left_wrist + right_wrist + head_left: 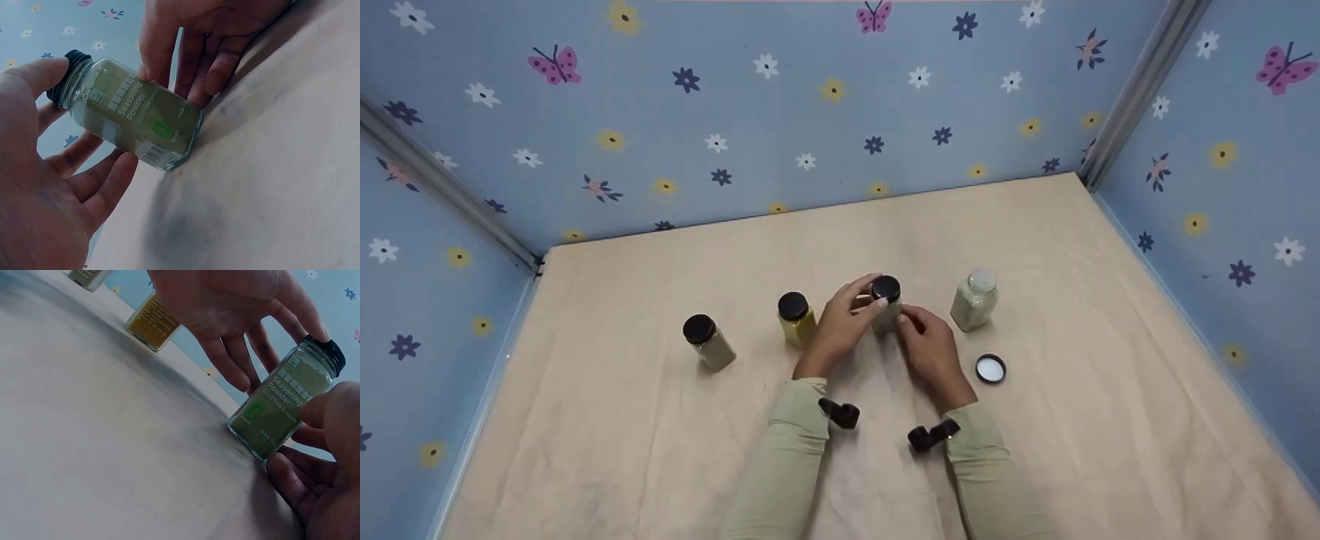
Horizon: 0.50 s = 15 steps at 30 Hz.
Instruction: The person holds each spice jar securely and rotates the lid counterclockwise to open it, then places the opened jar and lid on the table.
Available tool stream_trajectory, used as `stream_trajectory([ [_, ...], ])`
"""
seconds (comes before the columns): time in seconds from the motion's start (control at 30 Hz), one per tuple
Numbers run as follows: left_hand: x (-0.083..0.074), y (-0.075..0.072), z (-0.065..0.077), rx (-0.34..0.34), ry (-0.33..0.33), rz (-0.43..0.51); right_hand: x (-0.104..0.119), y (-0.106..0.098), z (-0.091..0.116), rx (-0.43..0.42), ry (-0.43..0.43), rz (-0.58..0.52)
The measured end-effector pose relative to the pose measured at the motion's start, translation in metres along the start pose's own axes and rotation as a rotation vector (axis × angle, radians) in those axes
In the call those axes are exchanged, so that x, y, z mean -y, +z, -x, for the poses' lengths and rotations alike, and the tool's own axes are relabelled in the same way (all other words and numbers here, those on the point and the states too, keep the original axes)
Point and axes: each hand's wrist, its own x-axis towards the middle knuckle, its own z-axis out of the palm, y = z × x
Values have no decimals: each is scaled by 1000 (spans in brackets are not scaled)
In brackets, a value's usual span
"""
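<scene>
Seasoning Powder jar [140,115], held two-handed
Left grip [842,321] pinches its black cap [886,289]; right grip [934,349] is clamped on its glass body [278,402].

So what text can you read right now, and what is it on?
"Seasoning Powder": on the held jar.
"SELECTION QUALITY": same jar, under that.
Green sign like a "0": same jar, lower down.
Too small or blurred: that jar's Chinese characters, fine print and barcode digits; print on the yellow jar.
</scene>
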Motion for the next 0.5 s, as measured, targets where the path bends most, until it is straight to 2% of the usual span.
stream_trajectory([
  [0.3,4,6,1,-59,18,42,0,0,1,-16,-32,-9],
  [0.5,6,6,2,-66,36,98,-1,0,1,-20,-41,-15],
])
